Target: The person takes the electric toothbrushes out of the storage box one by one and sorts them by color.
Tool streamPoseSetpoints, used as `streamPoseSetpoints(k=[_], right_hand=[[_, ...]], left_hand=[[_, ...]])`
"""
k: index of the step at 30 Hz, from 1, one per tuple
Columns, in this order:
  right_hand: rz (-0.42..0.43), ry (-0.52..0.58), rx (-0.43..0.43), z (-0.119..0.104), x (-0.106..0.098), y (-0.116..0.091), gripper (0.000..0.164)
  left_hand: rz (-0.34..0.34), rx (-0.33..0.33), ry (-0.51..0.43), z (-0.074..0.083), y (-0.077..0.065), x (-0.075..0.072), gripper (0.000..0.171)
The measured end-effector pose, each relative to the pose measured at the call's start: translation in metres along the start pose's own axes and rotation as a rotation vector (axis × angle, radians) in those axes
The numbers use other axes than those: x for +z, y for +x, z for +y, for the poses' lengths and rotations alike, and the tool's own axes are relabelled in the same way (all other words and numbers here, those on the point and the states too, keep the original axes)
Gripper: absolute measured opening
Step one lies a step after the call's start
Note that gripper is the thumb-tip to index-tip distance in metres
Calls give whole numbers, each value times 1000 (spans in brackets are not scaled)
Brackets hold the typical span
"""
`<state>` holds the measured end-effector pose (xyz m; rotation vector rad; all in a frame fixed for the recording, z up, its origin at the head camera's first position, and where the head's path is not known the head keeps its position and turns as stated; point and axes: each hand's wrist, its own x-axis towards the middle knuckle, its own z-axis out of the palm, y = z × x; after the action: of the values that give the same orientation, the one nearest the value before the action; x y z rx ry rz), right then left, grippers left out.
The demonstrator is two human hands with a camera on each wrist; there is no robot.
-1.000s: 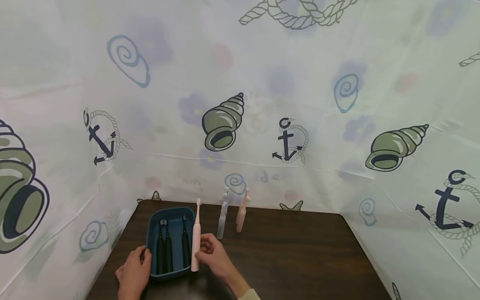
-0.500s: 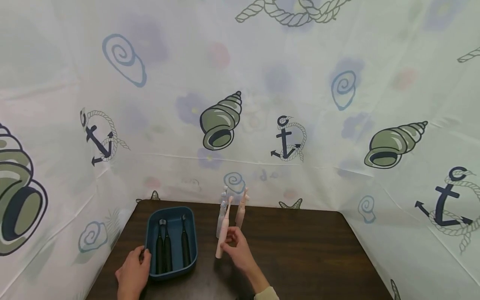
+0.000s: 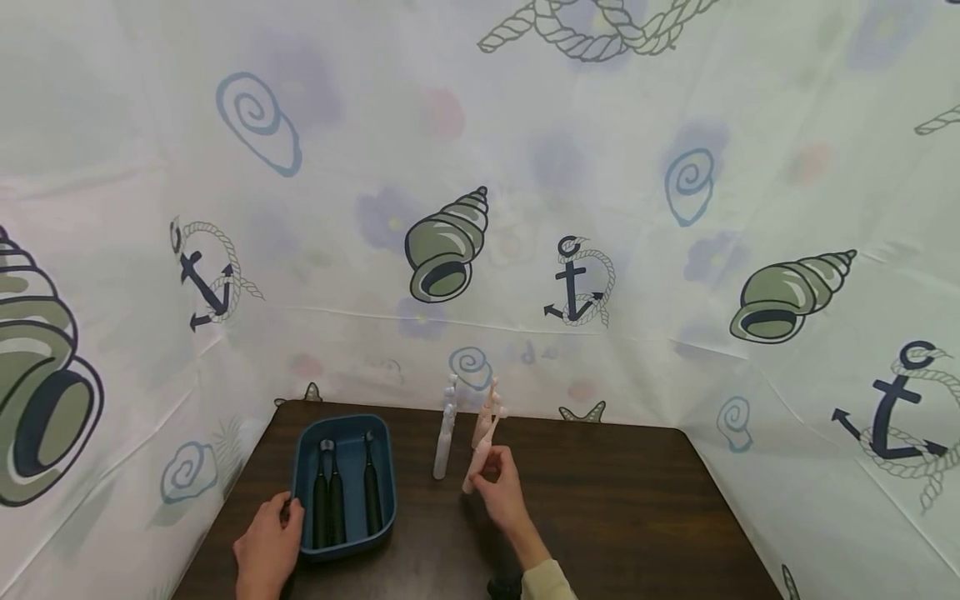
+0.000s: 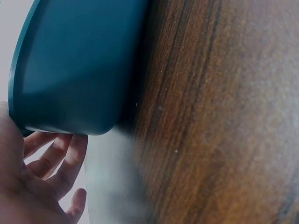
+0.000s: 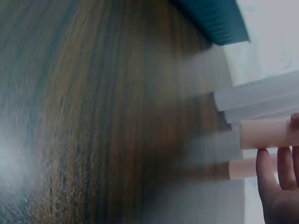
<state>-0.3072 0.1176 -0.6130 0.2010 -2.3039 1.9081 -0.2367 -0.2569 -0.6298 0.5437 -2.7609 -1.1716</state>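
My right hand [image 3: 504, 492] pinches a pink electric toothbrush [image 3: 480, 458] by its handle, upright and slightly tilted, above the table. Behind it another pink toothbrush [image 3: 481, 425] stands on its base, partly hidden. To the left stand white toothbrushes [image 3: 442, 454], lined up one behind another; the right wrist view shows several white handles [image 5: 252, 95]. At the left, my left hand [image 3: 268, 537] holds the side of a blue tray [image 3: 388, 500], fingers against its wall in the left wrist view. Inside the tray lie three black toothbrushes [image 3: 335, 504], two together and one apart at the right.
The dark wooden table [image 3: 600, 508] extends to the right of the hands. A white curtain [image 3: 517, 167] printed with shells and anchors hangs behind the table and along both sides. A small black object [image 3: 504, 587] shows beside the right sleeve.
My right hand has carried the pink toothbrush from beside the tray rightward, past the white toothbrushes, to just in front of the standing pink one. The left hand and tray have stayed put.
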Motion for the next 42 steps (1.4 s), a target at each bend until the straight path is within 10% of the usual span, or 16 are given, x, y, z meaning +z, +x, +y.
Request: streamPoseSetpoints(k=[42], right_hand=[[97,-88,47,26,16,20,39]], left_hand=[[3,38,-34,-3,-2,-3,50]])
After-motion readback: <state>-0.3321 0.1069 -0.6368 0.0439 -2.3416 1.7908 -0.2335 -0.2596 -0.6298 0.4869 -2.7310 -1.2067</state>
